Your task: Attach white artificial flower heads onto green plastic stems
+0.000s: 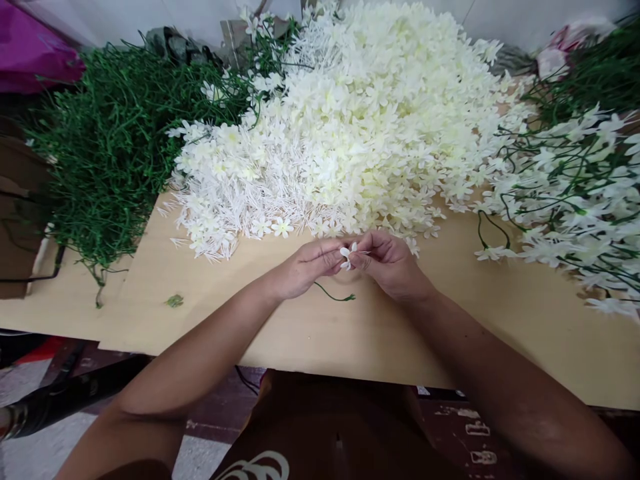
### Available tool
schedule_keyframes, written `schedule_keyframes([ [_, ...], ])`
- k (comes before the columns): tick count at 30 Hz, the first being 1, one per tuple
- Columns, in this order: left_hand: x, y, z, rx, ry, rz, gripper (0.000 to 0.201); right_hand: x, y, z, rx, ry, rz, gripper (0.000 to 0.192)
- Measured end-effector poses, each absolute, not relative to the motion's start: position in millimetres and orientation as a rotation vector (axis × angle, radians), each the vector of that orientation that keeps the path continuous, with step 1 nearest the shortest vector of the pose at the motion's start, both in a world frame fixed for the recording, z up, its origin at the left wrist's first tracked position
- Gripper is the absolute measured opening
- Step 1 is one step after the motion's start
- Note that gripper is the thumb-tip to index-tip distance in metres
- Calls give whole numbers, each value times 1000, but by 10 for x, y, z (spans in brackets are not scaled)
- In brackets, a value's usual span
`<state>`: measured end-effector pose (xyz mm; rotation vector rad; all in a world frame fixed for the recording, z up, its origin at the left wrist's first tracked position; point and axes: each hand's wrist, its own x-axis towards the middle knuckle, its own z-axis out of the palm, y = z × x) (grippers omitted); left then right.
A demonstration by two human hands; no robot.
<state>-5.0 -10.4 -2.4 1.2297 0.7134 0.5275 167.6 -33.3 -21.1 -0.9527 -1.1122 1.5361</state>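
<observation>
My table (320,343) carries a white flower heap (380,127) across the back, a green stem pile (110,143) to my left and stemmed blossoms (573,200) right. My left fingers (325,256) and right fingers (381,247), a green strand (336,298) just below, pinch one small white flower (346,253).

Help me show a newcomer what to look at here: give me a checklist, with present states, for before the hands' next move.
1. White artificial flower secure: ok, pinched at the right hand's fingertips, with the left hand's close against it.
2. Green stem in hand: ok, apparently; it emerges beneath the left hand.
3. Flower and stem joined: cannot tell, fingers hide that spot.
4. Loose white flower pile near: ok, just beyond both hands.
5. Green stem pile separate from the white pile: not ok, they mix where they meet.
6. Tabletop free of scraps: not ok, a green scrap lies left.
</observation>
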Motion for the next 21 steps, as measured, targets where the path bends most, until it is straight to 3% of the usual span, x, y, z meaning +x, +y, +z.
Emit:
schedule_keyframes([
  [6, -15, -105, -64, 1335, 565, 621, 32, 1695, -333, -240, -962, -1102, 1574, 37],
  [21, 8, -67, -81, 1230, 678, 605, 44, 1658, -345, -164, -1146, -1011, 1453, 38],
])
